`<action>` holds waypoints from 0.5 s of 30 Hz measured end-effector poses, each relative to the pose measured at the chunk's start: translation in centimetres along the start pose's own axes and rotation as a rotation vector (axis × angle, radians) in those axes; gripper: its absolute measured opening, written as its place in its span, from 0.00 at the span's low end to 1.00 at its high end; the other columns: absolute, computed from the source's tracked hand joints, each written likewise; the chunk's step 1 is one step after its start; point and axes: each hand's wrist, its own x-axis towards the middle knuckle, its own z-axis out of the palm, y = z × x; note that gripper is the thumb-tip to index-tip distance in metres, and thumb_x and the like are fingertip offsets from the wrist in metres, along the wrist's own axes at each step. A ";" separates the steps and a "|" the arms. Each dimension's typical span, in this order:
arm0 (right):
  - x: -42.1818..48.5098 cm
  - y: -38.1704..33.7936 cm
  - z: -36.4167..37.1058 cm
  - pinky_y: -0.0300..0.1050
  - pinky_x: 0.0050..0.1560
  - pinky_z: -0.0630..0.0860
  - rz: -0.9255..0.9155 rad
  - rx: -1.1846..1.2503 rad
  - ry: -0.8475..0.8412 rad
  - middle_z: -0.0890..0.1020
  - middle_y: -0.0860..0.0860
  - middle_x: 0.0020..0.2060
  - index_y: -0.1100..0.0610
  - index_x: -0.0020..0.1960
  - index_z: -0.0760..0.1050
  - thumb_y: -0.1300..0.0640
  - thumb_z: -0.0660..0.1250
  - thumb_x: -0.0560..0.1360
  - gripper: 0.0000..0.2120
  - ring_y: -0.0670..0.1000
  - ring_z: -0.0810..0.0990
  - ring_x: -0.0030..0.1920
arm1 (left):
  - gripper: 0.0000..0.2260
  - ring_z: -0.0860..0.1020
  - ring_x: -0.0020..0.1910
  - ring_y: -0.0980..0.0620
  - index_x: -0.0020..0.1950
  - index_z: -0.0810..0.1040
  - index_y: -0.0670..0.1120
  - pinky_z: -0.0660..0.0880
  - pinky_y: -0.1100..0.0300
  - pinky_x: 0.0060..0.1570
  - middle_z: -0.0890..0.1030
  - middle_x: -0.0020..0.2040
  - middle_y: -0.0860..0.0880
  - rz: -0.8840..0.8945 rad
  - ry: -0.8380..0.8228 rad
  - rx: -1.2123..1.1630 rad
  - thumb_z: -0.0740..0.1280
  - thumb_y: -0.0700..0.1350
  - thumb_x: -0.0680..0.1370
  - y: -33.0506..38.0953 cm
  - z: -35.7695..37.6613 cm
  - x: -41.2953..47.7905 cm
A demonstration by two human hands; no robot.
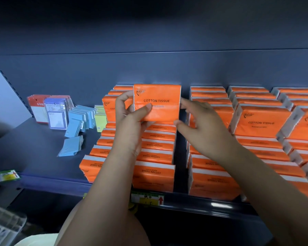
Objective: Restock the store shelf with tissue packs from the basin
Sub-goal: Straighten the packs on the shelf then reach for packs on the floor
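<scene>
Straight up from the price tag (147, 198) on the shelf (43, 148) lip, one tissue pack (160, 103) is held upright on top of the flat-lying row (155, 157), label facing out and right way up. The left grip (130, 121) is closed on it, with the thumb pressed on the front film and the fingers wrapped round the left edge. The right grip (203, 126), up and right of the tag, is loose and open. Its fingertips just touch the pack's right edge and the thumb sits near the bottom corner. My guess is that's the steadying hand, squaring the pack up so it stands in line, not carrying it.

Holding it by the short ends makes sense. These are soft bricks in glossy orange plastic wrap with white end flaps, so I'd expect the faces to dent and the film to slide if you squeezed them. The wrap shines a bit and crinkles at the seams. The other rows (261, 121), further right of the tag, are the same packs, some standing and some flat with the print upside down.

Up and left of the tag there's stationery: thin blue packets (78, 119), a couple tipped over, plus red and purple cards (48, 109). Way down-left of the tag is a white lattice thing (2, 226), probably the basin, but it's too blurry to see what's in it.
</scene>
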 end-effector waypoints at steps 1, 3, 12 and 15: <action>-0.1 -0.3 0.1 0.39 0.57 0.69 0.019 0.062 -0.034 0.81 0.48 0.56 0.47 0.69 0.74 0.53 0.68 0.78 0.19 0.47 0.73 0.57 | 0.20 0.84 0.58 0.42 0.64 0.73 0.52 0.82 0.40 0.56 0.85 0.55 0.45 0.004 0.012 0.010 0.70 0.34 0.78 -0.1 0.0 0.0; -0.2 -0.7 0.3 0.29 0.53 0.66 0.070 0.171 -0.054 0.80 0.45 0.58 0.43 0.68 0.74 0.54 0.69 0.78 0.19 0.42 0.73 0.56 | 0.19 0.84 0.57 0.43 0.63 0.75 0.52 0.82 0.42 0.54 0.85 0.54 0.47 0.018 0.036 0.059 0.71 0.35 0.78 -0.3 -0.2 0.2; -0.4 -0.9 1.8 0.46 0.64 0.75 0.293 0.458 -0.146 0.81 0.37 0.58 0.38 0.67 0.74 0.55 0.70 0.79 0.20 0.39 0.76 0.63 | 0.14 0.84 0.50 0.43 0.53 0.84 0.60 0.80 0.38 0.57 0.84 0.45 0.56 0.080 0.115 0.418 0.70 0.43 0.74 -1.4 -0.5 1.2; -0.3 -0.9 2.3 0.45 0.63 0.74 0.311 0.468 -0.155 0.80 0.34 0.57 0.37 0.66 0.74 0.56 0.70 0.79 0.20 0.39 0.76 0.63 | 0.11 0.81 0.44 0.48 0.52 0.83 0.60 0.79 0.42 0.51 0.81 0.42 0.55 0.034 0.116 0.436 0.68 0.45 0.75 -1.5 -0.4 1.1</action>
